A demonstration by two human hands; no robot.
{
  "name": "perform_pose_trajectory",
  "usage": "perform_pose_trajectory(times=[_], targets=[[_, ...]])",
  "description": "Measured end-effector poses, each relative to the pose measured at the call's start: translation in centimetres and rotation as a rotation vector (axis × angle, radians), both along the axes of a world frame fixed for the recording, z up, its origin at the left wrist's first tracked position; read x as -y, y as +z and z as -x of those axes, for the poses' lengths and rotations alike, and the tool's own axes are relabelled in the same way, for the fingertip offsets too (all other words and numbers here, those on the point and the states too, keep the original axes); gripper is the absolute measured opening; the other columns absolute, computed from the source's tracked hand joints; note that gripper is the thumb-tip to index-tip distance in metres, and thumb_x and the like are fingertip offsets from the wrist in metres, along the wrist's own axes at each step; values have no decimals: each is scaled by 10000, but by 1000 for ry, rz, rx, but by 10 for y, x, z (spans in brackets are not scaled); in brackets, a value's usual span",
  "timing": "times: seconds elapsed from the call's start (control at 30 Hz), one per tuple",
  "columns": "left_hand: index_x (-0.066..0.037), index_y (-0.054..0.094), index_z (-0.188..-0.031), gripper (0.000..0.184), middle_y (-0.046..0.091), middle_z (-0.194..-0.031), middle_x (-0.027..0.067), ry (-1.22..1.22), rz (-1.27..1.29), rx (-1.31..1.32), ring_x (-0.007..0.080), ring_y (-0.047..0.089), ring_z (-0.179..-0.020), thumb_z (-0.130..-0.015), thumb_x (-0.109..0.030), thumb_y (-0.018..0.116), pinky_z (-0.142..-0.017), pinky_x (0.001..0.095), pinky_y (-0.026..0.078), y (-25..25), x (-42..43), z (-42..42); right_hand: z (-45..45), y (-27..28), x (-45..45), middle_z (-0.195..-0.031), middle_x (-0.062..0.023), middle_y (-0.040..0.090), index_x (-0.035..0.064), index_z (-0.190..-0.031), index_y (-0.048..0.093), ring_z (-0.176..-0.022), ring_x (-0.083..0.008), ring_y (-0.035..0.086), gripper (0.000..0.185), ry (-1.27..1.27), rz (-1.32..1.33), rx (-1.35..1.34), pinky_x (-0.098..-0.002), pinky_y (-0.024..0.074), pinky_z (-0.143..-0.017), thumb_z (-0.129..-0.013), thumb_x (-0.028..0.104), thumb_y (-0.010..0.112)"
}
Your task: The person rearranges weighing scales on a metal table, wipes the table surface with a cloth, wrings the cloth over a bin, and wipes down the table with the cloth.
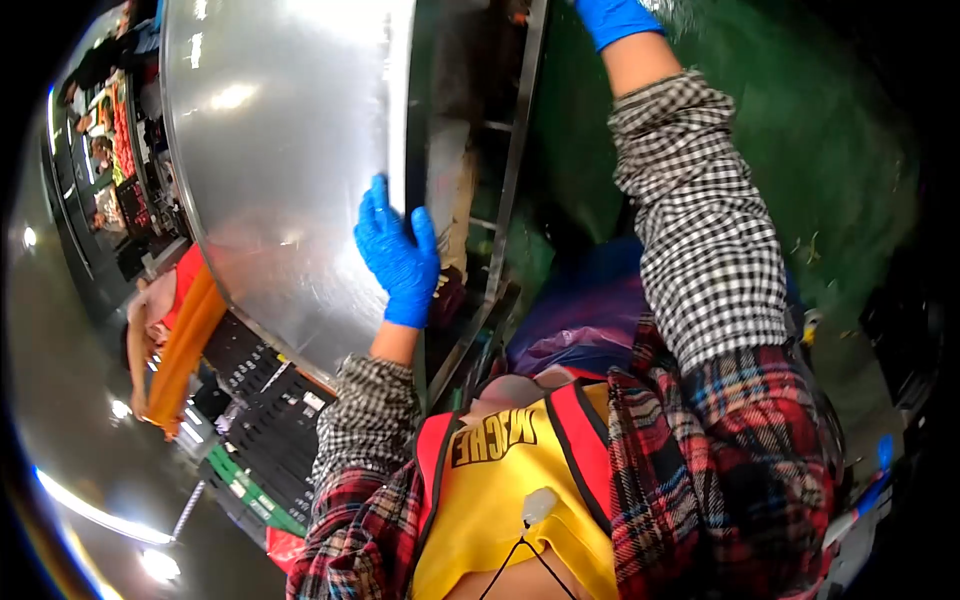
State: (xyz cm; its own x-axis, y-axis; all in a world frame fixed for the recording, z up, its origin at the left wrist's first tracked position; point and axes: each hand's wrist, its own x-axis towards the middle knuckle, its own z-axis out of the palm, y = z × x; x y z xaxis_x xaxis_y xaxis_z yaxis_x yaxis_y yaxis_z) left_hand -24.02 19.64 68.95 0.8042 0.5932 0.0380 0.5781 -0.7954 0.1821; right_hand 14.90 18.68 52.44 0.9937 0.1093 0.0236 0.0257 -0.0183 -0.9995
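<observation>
My left hand [398,250], in a blue glove, lies at the edge of a shiny metal table [270,130]. Its fingers are stretched out and the thumb stands apart; nothing is in it. My right hand [618,20], gloved in blue too, reaches far forward over the green floor [800,130]. The top of the picture cuts it off, so its fingers are hidden. Beside it is a clear, shiny patch [678,14] that I cannot make out.
Below the table edge runs a metal frame [515,150] with dark, unclear things behind it. Black crates [265,395] and a green crate [250,490] stand at the left. A person in orange [185,340] is beyond the table. Farther off, produce [122,130] lies near other people.
</observation>
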Motion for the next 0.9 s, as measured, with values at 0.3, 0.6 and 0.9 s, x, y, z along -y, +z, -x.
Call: perform_pose_trajectory(times=[0.3, 0.6, 0.9], targets=[[71, 309, -1460, 581, 357, -1504, 218, 51, 27, -80, 325, 326, -1404, -1051, -340, 347, -1161, 399, 217, -31, -15, 35, 307, -15, 33, -1054, -186, 649, 66, -1117, 632, -935, -353, 629, 300, 537, -194, -454, -460, 519, -826, -848, 166, 545], [29, 379, -1438, 489, 470, -1421, 119, 288, 503, 252, 239, 469, -1282, -972, -79, 480, -1102, 352, 341, -43, -19, 41, 519, 34, 134, -1088, -175, 640, 98, -1139, 633, -968, -343, 622, 340, 739, -462, -1006, -467, 516, -827, -829, 228, 580], [25, 293, -1492, 643, 358, -1516, 161, 282, 221, 78, 302, 336, -1398, -1041, -432, 315, -1164, 400, 219, -28, 5, 18, 492, 37, 89, -1121, -164, 632, 131, -1162, 634, -1001, -332, 616, 387, 814, -325, -901, -474, 513, -828, -810, 291, 614]])
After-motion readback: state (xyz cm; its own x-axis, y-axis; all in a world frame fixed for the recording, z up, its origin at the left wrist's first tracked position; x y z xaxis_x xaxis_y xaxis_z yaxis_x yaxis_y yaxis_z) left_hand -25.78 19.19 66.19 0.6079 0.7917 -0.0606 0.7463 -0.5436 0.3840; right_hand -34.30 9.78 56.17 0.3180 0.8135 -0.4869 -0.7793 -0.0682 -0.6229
